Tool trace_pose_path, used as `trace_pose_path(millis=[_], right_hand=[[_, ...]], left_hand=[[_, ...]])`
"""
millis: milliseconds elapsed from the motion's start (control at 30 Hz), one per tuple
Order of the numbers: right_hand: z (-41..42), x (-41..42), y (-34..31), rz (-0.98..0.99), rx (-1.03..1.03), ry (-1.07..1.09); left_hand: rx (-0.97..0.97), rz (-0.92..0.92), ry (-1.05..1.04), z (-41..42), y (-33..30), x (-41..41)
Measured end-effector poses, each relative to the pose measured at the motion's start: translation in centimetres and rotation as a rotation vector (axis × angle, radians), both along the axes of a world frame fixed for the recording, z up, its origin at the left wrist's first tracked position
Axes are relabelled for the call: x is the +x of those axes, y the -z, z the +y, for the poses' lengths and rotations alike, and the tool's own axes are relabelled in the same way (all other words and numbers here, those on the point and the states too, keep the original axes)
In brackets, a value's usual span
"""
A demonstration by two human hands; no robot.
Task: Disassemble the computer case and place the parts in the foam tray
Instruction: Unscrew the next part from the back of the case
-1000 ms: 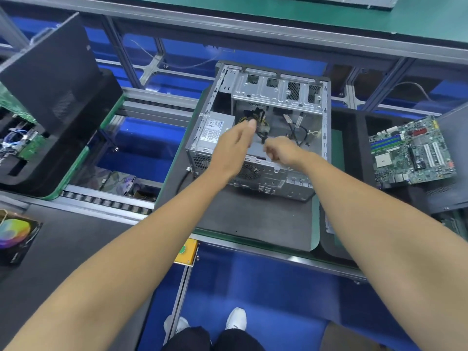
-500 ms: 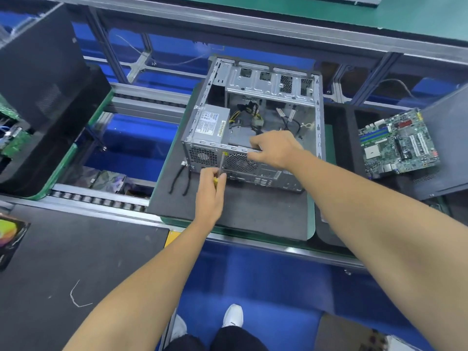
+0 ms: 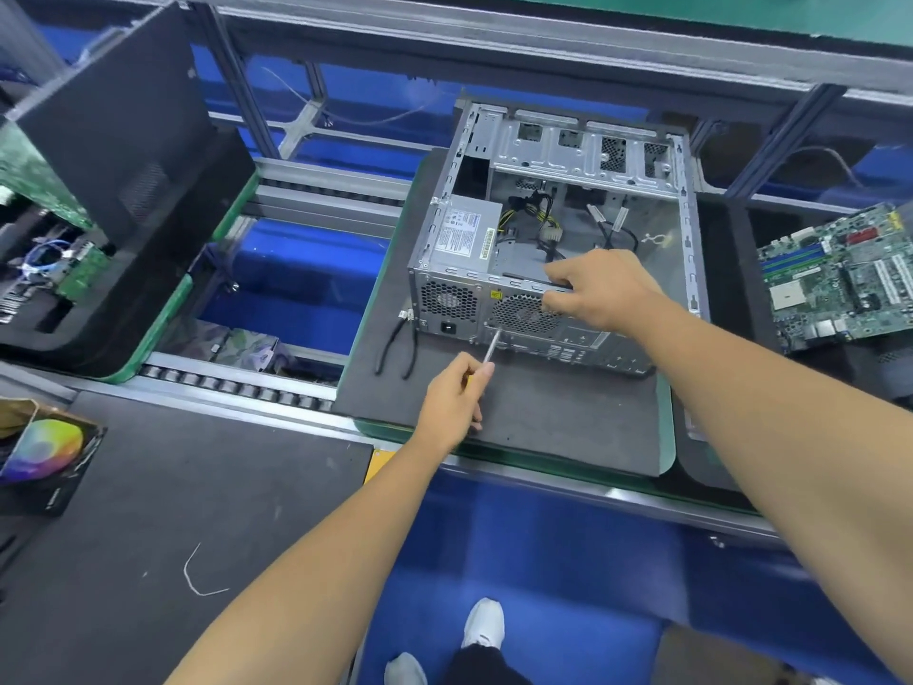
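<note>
The open computer case (image 3: 558, 239) lies on a dark mat (image 3: 518, 417) on the counter. The left hand (image 3: 452, 400) grips a screwdriver (image 3: 491, 346), its tip at the case's rear panel, while the right hand (image 3: 600, 289) grips the rear top edge.

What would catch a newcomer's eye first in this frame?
The open computer case at centre, lying on a dark mat. The right hand grips its near rear edge while the left hand aims a screwdriver at the rear panel. A green motherboard sits at far right.
</note>
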State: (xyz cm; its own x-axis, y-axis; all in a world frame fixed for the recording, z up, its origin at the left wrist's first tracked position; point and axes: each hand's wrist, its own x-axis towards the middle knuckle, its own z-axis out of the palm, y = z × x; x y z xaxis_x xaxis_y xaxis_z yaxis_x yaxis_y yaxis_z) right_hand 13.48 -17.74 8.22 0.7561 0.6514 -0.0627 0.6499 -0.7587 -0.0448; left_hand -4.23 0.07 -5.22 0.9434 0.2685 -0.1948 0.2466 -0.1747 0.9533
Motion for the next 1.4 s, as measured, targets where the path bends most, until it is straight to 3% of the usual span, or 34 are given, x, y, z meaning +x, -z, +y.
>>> trace_pose_path(millis=[400, 1133, 1267, 1400], right_hand=[[-0.2, 0.6, 0.9, -0.077, 0.018, -0.046], [-0.3, 1.1, 1.3, -0.03, 0.088, -0.067], [-0.4, 1.1, 1.2, -0.021, 0.083, -0.069], [-0.3, 1.1, 1.2, -0.009, 0.075, -0.069]], left_hand=[[-0.07, -0.04, -0.014, 0.3, 1.5, 0.5], [-0.042, 0.004, 0.024, 0.4, 0.7, 0.5], [-0.156, 0.047, 0.006, 0.4, 0.2, 0.6], [-0.44, 0.131, -0.028, -0.4, -0.1, 0.7]])
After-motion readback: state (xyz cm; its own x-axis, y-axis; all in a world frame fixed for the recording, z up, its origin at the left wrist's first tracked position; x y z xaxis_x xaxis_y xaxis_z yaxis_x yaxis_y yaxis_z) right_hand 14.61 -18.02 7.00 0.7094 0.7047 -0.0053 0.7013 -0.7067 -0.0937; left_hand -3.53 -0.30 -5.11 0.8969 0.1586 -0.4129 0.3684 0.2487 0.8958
